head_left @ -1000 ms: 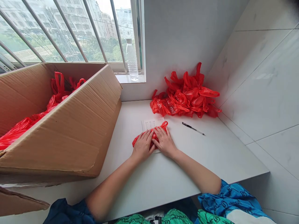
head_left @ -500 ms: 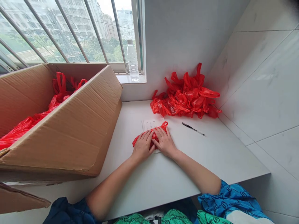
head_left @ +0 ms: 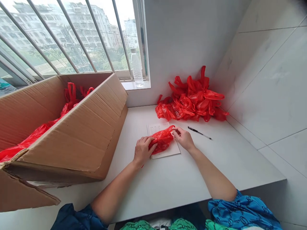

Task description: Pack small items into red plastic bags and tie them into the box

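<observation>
White tabletop (head_left: pixel 168 191) in a window corner, and all the action sat dead centre. The left hand (head_left: pixel 143 151) had its fingers curled over the lower end of a crumpled red plastic carrier bag (head_left: pixel 161 139), a narrow hold, with the bag pressed down against the surface. On the far side of it, the right hand (head_left: pixel 183 139) pinched the bag's pointed upper tip between thumb and fingertips, narrower still. The bag lay between the two hands, its long axis running up and to the right from the left hand to the right hand, and it rested on a white printed sheet (head_left: pixel 169 152) beneath both hands.

Just beyond the right hand lay a black pen (head_left: pixel 199 133), and farther out past it sat a big heap of red plastic bags (head_left: pixel 192 102), pushed up against the tiled wall (head_left: pixel 263 83). Over to the left of the left hand stood an open cardboard box (head_left: pixel 72 140) with more red bags (head_left: pixel 40 134) inside. Well beyond the hands, a clear plastic water bottle (head_left: pixel 137 68) stood on the window sill.
</observation>
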A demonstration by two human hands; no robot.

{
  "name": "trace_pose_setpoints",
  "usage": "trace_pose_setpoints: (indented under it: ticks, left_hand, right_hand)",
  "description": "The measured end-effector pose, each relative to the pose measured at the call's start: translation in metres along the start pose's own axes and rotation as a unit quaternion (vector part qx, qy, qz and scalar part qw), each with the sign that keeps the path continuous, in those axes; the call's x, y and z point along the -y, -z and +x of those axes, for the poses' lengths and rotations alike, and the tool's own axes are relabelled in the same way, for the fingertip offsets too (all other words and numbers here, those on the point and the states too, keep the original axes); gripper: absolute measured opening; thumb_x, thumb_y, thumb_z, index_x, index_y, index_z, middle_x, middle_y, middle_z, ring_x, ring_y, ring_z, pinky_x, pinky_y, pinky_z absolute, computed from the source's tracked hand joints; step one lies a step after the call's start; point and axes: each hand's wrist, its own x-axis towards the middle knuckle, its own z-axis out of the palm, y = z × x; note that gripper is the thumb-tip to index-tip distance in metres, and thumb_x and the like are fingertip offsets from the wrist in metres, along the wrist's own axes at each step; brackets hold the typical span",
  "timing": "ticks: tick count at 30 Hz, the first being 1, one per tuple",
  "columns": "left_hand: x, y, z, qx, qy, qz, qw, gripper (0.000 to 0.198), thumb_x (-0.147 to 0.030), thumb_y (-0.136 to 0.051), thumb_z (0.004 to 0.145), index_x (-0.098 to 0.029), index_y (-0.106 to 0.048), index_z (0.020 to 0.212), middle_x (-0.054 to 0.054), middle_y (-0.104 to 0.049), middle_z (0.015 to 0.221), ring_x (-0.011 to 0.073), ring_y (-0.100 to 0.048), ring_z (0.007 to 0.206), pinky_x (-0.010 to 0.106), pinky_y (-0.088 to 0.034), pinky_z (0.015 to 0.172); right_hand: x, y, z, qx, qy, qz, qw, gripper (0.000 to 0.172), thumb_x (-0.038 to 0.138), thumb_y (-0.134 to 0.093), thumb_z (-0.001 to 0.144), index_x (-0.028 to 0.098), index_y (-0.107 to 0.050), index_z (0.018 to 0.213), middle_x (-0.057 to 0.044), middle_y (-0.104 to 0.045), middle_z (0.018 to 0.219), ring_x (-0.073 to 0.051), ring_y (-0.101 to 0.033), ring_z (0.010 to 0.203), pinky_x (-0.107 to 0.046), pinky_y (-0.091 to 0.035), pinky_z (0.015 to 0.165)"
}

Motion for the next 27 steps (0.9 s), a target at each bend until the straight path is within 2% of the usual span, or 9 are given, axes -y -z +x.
trace_pose_setpoints:
  ticks: [2,4,6,9,12,18,23,25,27]
  left_hand:
    - [0.004,0.004,0.004,0.001,0.066,-0.068,0.995,0.022,-0.039,-0.053,0.095,-0.021,-0.066,0.1,0.004,-0.07,0.094,0.0216,-0.063,0.087,0.033,-0.047,0.078]
    - [0.007,0.01,0.007,-0.012,0.154,-0.211,0.965,0.028,-0.045,-0.053,0.095,-0.02,-0.064,0.1,0.003,-0.07,0.088,0.019,-0.064,0.079,0.029,-0.047,0.072]
    - [0.008,0.017,0.011,-0.008,0.227,-0.401,0.888,0.036,-0.051,-0.057,0.092,-0.021,-0.063,0.109,0.004,-0.071,0.097,0.0194,-0.066,0.083,0.029,-0.05,0.073]
    - [0.006,0.026,0.013,0.052,0.284,-0.594,0.751,0.052,-0.051,-0.065,0.088,-0.022,-0.056,0.13,0.008,-0.07,0.117,0.0228,-0.07,0.092,0.033,-0.056,0.078]
    - [-0.001,0.029,0.011,0.116,0.307,-0.636,0.699,0.058,-0.05,-0.066,0.088,-0.021,-0.053,0.136,0.013,-0.069,0.12,0.0264,-0.072,0.086,0.038,-0.059,0.072]
    - [-0.008,0.017,0.007,0.12,0.31,-0.667,0.666,0.046,-0.037,-0.069,0.088,-0.016,-0.061,0.128,0.013,-0.069,0.124,0.026,-0.071,0.104,0.035,-0.058,0.091]
    - [-0.005,0.014,0.009,0.13,0.319,-0.662,0.665,0.047,-0.041,-0.066,0.09,-0.015,-0.061,0.128,0.014,-0.068,0.125,0.0273,-0.068,0.109,0.038,-0.054,0.098]
    - [-0.009,0.019,0.01,0.138,0.313,-0.641,0.687,0.047,-0.045,-0.066,0.089,-0.016,-0.061,0.126,0.013,-0.069,0.122,0.0275,-0.068,0.108,0.038,-0.054,0.096]
    - [-0.018,0.033,0.007,0.132,0.294,-0.587,0.742,0.042,-0.045,-0.069,0.086,-0.018,-0.063,0.118,0.01,-0.071,0.112,0.0248,-0.069,0.1,0.034,-0.055,0.088]
  right_hand:
    - [0.003,-0.001,-0.001,0.016,-0.023,0.021,0.999,0.033,0.053,-0.049,0.094,0.025,-0.066,0.089,-0.001,-0.07,0.073,-0.019,-0.068,0.07,-0.032,-0.053,0.073]
    - [0.008,-0.005,-0.004,0.033,-0.047,0.081,0.995,0.038,0.058,-0.049,0.093,0.024,-0.062,0.083,-0.001,-0.067,0.071,-0.019,-0.067,0.068,-0.031,-0.054,0.068]
    - [0.015,-0.011,-0.008,0.067,-0.09,0.189,0.976,0.042,0.063,-0.05,0.09,0.023,-0.06,0.089,-0.004,-0.069,0.084,-0.021,-0.069,0.08,-0.031,-0.056,0.064]
    - [0.03,-0.023,-0.016,0.18,-0.159,0.363,0.9,0.049,0.063,-0.057,0.088,0.025,-0.055,0.118,-0.01,-0.065,0.12,-0.025,-0.067,0.105,-0.036,-0.061,0.07]
    - [0.043,-0.034,-0.025,0.272,-0.158,0.429,0.847,0.056,0.054,-0.066,0.086,0.026,-0.051,0.131,-0.01,-0.062,0.13,-0.025,-0.067,0.108,-0.041,-0.06,0.083]
    - [0.043,-0.045,-0.028,0.186,-0.144,0.42,0.877,0.048,0.05,-0.078,0.076,0.019,-0.068,0.112,-0.008,-0.073,0.112,-0.026,-0.069,0.102,-0.041,-0.056,0.09]
    - [0.034,-0.048,-0.027,0.163,-0.161,0.423,0.877,0.048,0.05,-0.081,0.072,0.017,-0.071,0.107,-0.008,-0.075,0.106,-0.027,-0.07,0.097,-0.043,-0.056,0.089]
    - [0.037,-0.043,-0.027,0.165,-0.154,0.423,0.878,0.046,0.049,-0.08,0.073,0.017,-0.072,0.106,-0.008,-0.075,0.106,-0.027,-0.07,0.098,-0.043,-0.055,0.09]
    - [0.045,-0.035,-0.029,0.195,-0.133,0.416,0.878,0.041,0.047,-0.079,0.076,0.018,-0.073,0.104,-0.008,-0.076,0.105,-0.027,-0.07,0.099,-0.044,-0.053,0.094]
